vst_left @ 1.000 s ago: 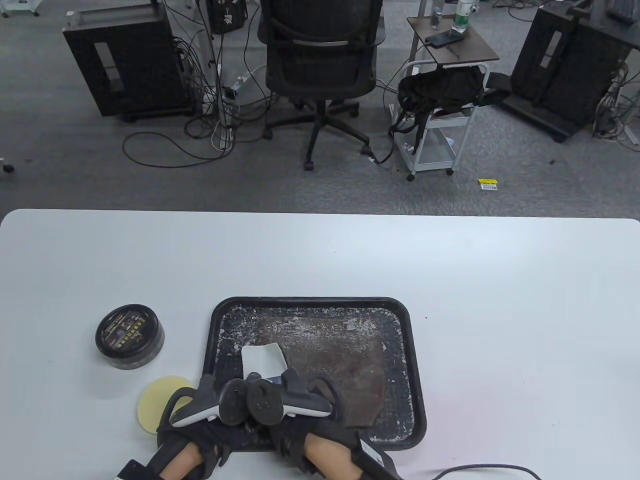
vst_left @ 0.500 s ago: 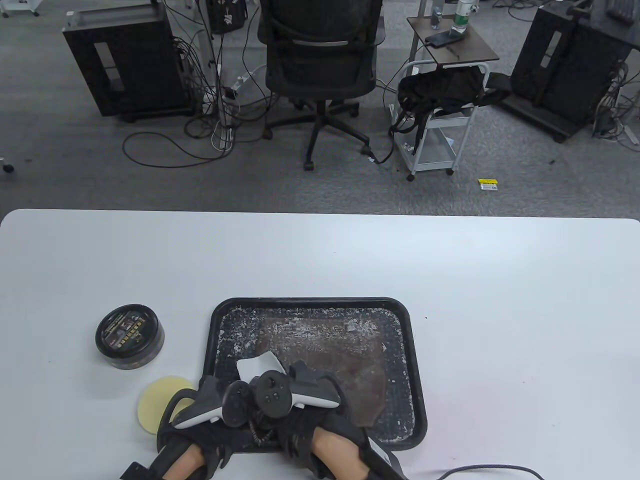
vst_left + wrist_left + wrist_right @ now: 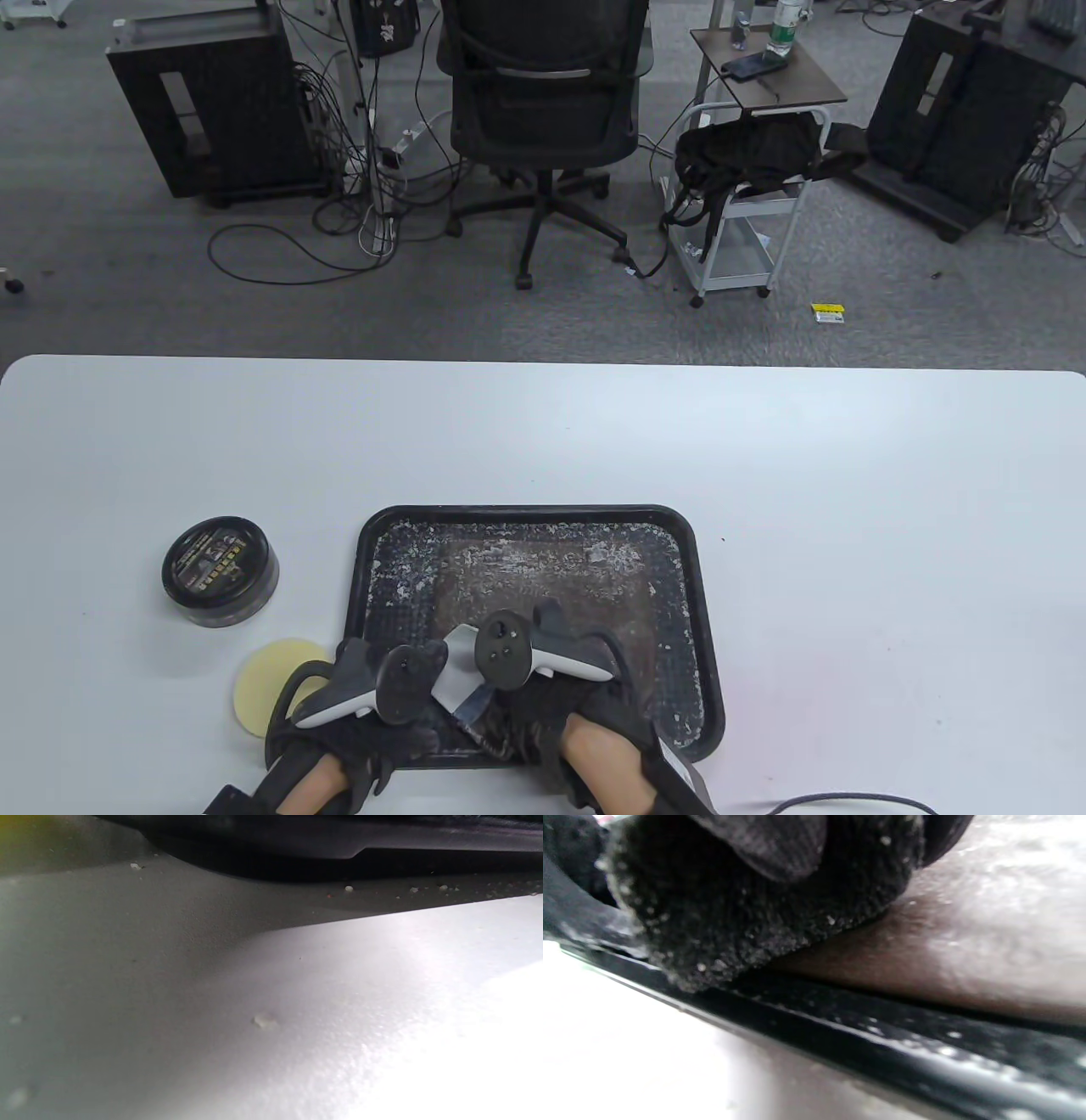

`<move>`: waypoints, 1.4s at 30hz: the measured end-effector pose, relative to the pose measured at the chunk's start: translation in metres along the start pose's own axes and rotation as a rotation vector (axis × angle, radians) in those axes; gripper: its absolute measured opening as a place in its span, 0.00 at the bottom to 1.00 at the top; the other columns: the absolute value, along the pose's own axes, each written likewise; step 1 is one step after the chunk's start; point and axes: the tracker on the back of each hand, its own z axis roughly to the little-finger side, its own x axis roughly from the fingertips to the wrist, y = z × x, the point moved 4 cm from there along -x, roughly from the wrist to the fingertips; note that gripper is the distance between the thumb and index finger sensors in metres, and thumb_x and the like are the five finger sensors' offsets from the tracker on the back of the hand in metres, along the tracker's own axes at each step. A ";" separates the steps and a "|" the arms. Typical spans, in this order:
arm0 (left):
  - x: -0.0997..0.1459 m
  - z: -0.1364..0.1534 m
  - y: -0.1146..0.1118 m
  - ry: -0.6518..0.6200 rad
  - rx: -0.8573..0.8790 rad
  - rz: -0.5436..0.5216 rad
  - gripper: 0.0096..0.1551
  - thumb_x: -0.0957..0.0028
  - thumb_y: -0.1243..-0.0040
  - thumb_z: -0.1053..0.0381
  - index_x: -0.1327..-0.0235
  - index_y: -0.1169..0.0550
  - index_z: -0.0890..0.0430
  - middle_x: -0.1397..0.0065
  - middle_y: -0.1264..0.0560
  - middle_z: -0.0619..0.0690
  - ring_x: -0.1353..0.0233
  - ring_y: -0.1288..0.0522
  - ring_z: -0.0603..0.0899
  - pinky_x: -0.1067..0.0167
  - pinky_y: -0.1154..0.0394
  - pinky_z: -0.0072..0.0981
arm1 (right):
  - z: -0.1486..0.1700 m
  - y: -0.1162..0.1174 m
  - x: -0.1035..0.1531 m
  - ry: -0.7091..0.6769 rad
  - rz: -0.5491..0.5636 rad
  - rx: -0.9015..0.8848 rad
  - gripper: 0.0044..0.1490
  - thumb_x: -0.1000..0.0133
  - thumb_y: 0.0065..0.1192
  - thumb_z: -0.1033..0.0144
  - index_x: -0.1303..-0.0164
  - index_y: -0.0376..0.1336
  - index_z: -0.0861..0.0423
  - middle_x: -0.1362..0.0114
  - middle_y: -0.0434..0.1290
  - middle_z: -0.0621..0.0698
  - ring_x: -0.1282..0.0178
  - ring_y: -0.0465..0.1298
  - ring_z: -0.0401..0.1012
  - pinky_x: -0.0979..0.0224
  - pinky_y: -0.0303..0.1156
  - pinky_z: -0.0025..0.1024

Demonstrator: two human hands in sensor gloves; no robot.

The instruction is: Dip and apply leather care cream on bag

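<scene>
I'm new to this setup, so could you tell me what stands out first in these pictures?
The black tray at the table's near edge, caked with white flecks around a brown leather piece. Both gloved hands, left hand and right hand, crowd its near side over a white cloth. A round black tin sits left.

Beyond the white table (image 3: pixel 543 441), a black mesh office chair (image 3: pixel 543 93) stands on grey carpet (image 3: pixel 127 314), its wheeled base facing the table. Left of it sits a black cabinet (image 3: pixel 216 106) with tangled cables (image 3: pixel 339 221) trailing to a power strip (image 3: pixel 377 229). Right of the chair a white trolley (image 3: pixel 738 229) carries a black bag (image 3: pixel 755 157); its dark top shelf holds a green-labelled bottle (image 3: pixel 785 25) and what may be a phone (image 3: pixel 751 66). Another black cabinet (image 3: pixel 959 110) stands at far right. A small yellow tag (image 3: pixel 828 313) lies on the carpet.
</scene>
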 end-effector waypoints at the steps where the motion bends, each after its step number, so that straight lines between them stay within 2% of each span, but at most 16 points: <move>1: 0.000 0.001 0.000 0.003 0.003 0.002 0.57 0.55 0.46 0.30 0.36 0.69 0.41 0.20 0.55 0.38 0.16 0.56 0.51 0.26 0.61 0.67 | 0.002 0.001 0.001 0.020 -0.014 0.024 0.27 0.56 0.60 0.79 0.60 0.82 0.43 0.37 0.77 0.39 0.28 0.70 0.42 0.26 0.63 0.58; 4: 0.000 0.001 0.000 0.005 0.005 0.006 0.56 0.55 0.46 0.30 0.34 0.68 0.41 0.21 0.55 0.37 0.16 0.56 0.50 0.26 0.62 0.66 | 0.009 0.001 0.003 0.051 -0.030 0.046 0.27 0.56 0.60 0.80 0.61 0.82 0.43 0.38 0.77 0.39 0.28 0.71 0.41 0.26 0.63 0.57; 8: 0.000 0.000 0.000 0.018 -0.017 0.015 0.47 0.55 0.47 0.31 0.30 0.56 0.34 0.21 0.55 0.37 0.16 0.56 0.51 0.26 0.62 0.66 | 0.016 0.001 0.007 0.094 -0.056 0.086 0.26 0.57 0.60 0.80 0.62 0.82 0.43 0.39 0.78 0.39 0.29 0.71 0.40 0.26 0.64 0.57; 10: 0.000 0.000 0.001 0.020 -0.023 0.015 0.46 0.55 0.47 0.31 0.30 0.55 0.34 0.21 0.55 0.37 0.16 0.56 0.51 0.26 0.62 0.66 | 0.019 0.002 0.010 0.084 -0.042 0.117 0.26 0.57 0.60 0.80 0.63 0.82 0.43 0.39 0.77 0.38 0.29 0.71 0.40 0.26 0.64 0.56; 21: -0.001 0.000 0.001 0.020 -0.018 0.020 0.45 0.55 0.47 0.31 0.30 0.54 0.33 0.21 0.55 0.36 0.16 0.56 0.50 0.26 0.62 0.66 | 0.061 0.001 0.031 0.135 -0.007 0.101 0.26 0.57 0.60 0.80 0.66 0.82 0.42 0.41 0.78 0.37 0.30 0.71 0.38 0.26 0.65 0.57; 26: -0.001 0.000 0.001 0.022 -0.018 0.027 0.45 0.55 0.47 0.31 0.30 0.55 0.32 0.21 0.55 0.36 0.16 0.57 0.50 0.26 0.62 0.66 | 0.082 -0.004 0.043 0.144 0.043 0.114 0.26 0.57 0.60 0.80 0.68 0.82 0.41 0.42 0.79 0.36 0.30 0.73 0.38 0.26 0.65 0.57; 32: -0.002 0.000 0.001 0.021 -0.026 0.028 0.45 0.55 0.47 0.31 0.30 0.55 0.33 0.21 0.55 0.36 0.16 0.56 0.50 0.26 0.62 0.66 | 0.113 -0.006 0.055 0.136 0.125 -0.023 0.25 0.57 0.60 0.80 0.69 0.82 0.42 0.42 0.79 0.37 0.31 0.73 0.39 0.26 0.65 0.58; 42: -0.004 -0.007 0.007 0.021 -0.122 0.045 0.47 0.56 0.45 0.32 0.29 0.54 0.35 0.21 0.54 0.38 0.16 0.53 0.52 0.25 0.60 0.66 | 0.152 -0.010 0.067 0.203 0.159 -0.059 0.25 0.57 0.60 0.81 0.68 0.82 0.42 0.42 0.80 0.38 0.31 0.75 0.41 0.26 0.65 0.59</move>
